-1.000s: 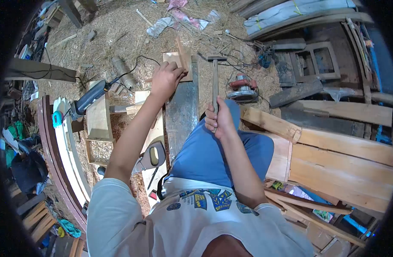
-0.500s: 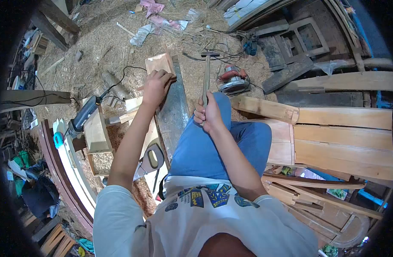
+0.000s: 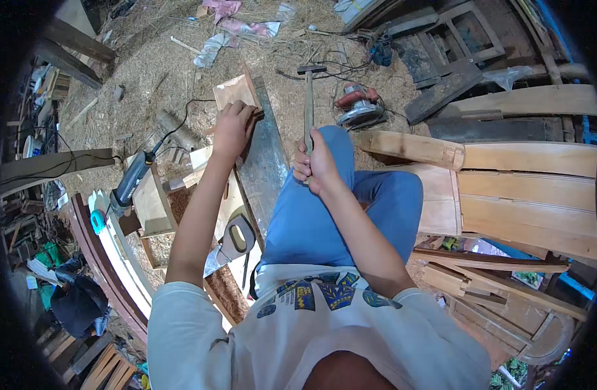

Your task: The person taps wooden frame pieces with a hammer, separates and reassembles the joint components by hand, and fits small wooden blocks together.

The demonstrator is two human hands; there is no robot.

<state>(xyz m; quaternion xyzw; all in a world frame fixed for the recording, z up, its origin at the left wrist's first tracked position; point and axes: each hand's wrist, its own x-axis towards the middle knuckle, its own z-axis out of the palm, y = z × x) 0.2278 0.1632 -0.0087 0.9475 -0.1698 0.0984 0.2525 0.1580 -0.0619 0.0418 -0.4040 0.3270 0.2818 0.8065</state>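
Hammer with a slim wooden handle and dark metal head (image 3: 309, 107) points away from the body, and the right hand (image 3: 316, 162) has its fingers wrapped round the lower handle. Across to the left hand (image 3: 232, 130): fingers bunched and curled over the near edge of a pale, angular wooden piece (image 3: 231, 91), which sits at the far end of a long dark plank (image 3: 262, 155), the low worktop here. Whether they pinch anything small, I cannot tell. Looks like a steadying step, wood braced, hammer head well apart from it. Any blow from here calls for swinging the head leftward, with a firm left hold and fingertips clear.
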